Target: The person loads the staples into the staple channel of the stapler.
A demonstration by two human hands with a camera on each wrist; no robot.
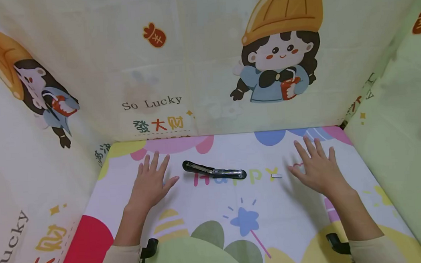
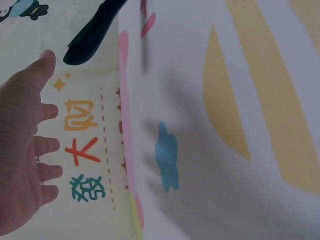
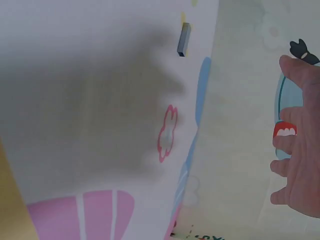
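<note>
We saw the left hand (image 1: 151, 186) and right hand (image 1: 315, 168) spread flat with straight fingers, holding nothing, with bare mat (image 1: 207, 204) between them. The black stapler (image 1: 214, 172) lay between the hands, apart from both; a small staple strip (image 1: 276, 176) lay nearer the right. The backdrop (image 1: 192, 68) read "So Lucky"; the stapler partly covered "Happy".
</note>
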